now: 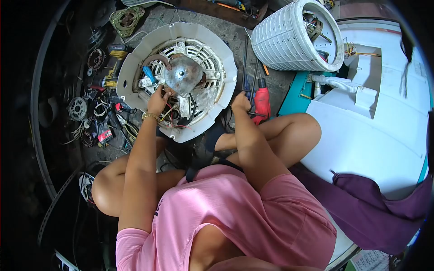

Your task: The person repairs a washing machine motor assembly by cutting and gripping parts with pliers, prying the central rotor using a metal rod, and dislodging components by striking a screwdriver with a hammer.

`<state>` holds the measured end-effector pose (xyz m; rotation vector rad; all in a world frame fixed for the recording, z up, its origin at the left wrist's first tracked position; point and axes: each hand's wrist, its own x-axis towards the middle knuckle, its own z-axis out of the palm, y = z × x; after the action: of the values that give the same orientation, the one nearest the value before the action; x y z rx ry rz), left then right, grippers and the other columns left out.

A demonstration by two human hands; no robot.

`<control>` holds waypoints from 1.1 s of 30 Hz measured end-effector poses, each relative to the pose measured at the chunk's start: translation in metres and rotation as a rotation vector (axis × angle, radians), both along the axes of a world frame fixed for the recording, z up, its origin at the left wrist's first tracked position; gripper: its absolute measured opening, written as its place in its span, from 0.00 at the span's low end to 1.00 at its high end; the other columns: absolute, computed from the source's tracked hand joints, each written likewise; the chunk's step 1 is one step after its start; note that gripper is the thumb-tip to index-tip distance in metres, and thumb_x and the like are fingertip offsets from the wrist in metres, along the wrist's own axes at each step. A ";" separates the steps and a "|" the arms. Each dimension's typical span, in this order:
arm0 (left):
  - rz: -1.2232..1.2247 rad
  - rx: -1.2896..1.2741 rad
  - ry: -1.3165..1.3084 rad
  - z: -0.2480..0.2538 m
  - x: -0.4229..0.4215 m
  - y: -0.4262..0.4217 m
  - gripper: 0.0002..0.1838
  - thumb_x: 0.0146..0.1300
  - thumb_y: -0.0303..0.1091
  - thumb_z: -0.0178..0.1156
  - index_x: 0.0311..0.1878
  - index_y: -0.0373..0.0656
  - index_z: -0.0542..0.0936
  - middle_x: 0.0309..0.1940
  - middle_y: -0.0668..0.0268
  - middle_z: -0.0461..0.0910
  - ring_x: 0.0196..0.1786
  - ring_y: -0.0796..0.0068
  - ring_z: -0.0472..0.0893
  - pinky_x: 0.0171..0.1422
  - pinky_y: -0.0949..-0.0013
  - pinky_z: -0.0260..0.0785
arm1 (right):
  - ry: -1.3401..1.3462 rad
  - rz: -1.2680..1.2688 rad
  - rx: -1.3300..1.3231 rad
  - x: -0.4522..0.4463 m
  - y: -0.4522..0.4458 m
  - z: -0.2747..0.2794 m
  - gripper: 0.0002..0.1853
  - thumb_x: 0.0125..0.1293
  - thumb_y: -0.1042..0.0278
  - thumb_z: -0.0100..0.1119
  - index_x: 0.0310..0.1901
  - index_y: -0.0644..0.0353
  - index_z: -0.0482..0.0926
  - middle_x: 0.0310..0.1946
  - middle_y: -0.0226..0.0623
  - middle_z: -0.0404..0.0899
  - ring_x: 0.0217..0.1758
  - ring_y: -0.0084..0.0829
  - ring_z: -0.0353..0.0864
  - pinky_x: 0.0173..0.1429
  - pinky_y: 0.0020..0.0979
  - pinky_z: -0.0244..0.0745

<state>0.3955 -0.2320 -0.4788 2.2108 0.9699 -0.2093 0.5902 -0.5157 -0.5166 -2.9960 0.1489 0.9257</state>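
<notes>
In the head view my left hand (157,101) reaches into a round white plastic tub base (226,77). Its fingers are closed beside the rusty metal cover (182,74) at the centre, just below a blue-handled tool (148,75). Whether they grip that tool's shaft or a part beneath is hidden. Coloured wires (169,113) run out close to my fingers. My right hand (241,102) is closed in a fist just outside the tub's right rim. Dark rod-like tools lie against it, and what it holds is unclear. A red drill (261,101) lies right of it.
A white ribbed drum (294,38) lies tilted at the back right, near a white and teal machine body (361,131). On the left are a yellow drill (111,72), pliers (128,126) and several motor parts. Purple cloth (370,212) drapes over the machine body.
</notes>
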 end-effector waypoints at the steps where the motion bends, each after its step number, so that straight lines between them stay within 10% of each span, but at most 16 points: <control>1: 0.005 -0.005 -0.004 -0.002 -0.001 0.000 0.27 0.62 0.48 0.58 0.59 0.41 0.70 0.44 0.49 0.81 0.48 0.48 0.79 0.50 0.54 0.70 | 0.022 0.021 -0.010 -0.005 0.002 -0.007 0.22 0.67 0.62 0.46 0.60 0.59 0.66 0.43 0.49 0.82 0.49 0.46 0.82 0.51 0.45 0.77; 4: 0.008 0.001 -0.001 -0.006 0.001 0.003 0.29 0.62 0.48 0.59 0.60 0.41 0.69 0.45 0.49 0.80 0.49 0.49 0.79 0.52 0.55 0.70 | 0.112 -0.009 -0.064 -0.046 0.005 0.005 0.35 0.64 0.57 0.53 0.70 0.57 0.54 0.66 0.41 0.61 0.64 0.51 0.67 0.57 0.52 0.72; 8: 0.008 -0.046 -0.020 -0.008 -0.001 0.004 0.29 0.62 0.48 0.59 0.61 0.41 0.69 0.44 0.49 0.80 0.48 0.49 0.79 0.51 0.55 0.70 | 0.069 -0.131 -0.083 -0.055 0.003 0.025 0.37 0.64 0.55 0.53 0.70 0.59 0.52 0.70 0.34 0.53 0.72 0.54 0.51 0.67 0.68 0.50; 13: 0.005 -0.010 -0.042 -0.010 0.000 0.004 0.29 0.62 0.50 0.59 0.60 0.40 0.69 0.44 0.49 0.81 0.47 0.48 0.80 0.50 0.55 0.71 | -0.149 -0.195 -0.127 -0.065 -0.001 0.007 0.36 0.65 0.58 0.50 0.71 0.59 0.50 0.71 0.36 0.50 0.73 0.56 0.50 0.66 0.66 0.52; 24: 0.011 -0.023 0.018 0.001 0.004 0.001 0.29 0.62 0.50 0.59 0.60 0.43 0.70 0.44 0.50 0.81 0.47 0.49 0.80 0.50 0.54 0.71 | -0.294 -0.227 -0.308 -0.043 0.003 -0.025 0.14 0.64 0.61 0.50 0.49 0.50 0.78 0.50 0.32 0.78 0.55 0.38 0.74 0.55 0.48 0.61; 30: 0.028 -0.014 -0.026 -0.002 0.002 0.001 0.29 0.61 0.48 0.60 0.60 0.41 0.70 0.42 0.49 0.81 0.47 0.49 0.80 0.50 0.55 0.70 | 0.138 0.031 -0.195 0.003 0.013 0.021 0.13 0.67 0.60 0.48 0.45 0.45 0.84 0.49 0.36 0.82 0.54 0.35 0.81 0.61 0.47 0.59; 33: 0.012 -0.028 -0.012 -0.005 0.003 0.003 0.28 0.61 0.45 0.61 0.59 0.40 0.69 0.42 0.48 0.81 0.47 0.48 0.80 0.51 0.54 0.70 | 0.062 -0.310 0.146 0.011 -0.003 -0.042 0.19 0.62 0.51 0.54 0.46 0.54 0.83 0.53 0.44 0.79 0.58 0.45 0.77 0.62 0.47 0.64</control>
<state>0.3985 -0.2288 -0.4837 2.1778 0.9677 -0.2029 0.6008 -0.5182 -0.5583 -2.7073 0.5065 0.9467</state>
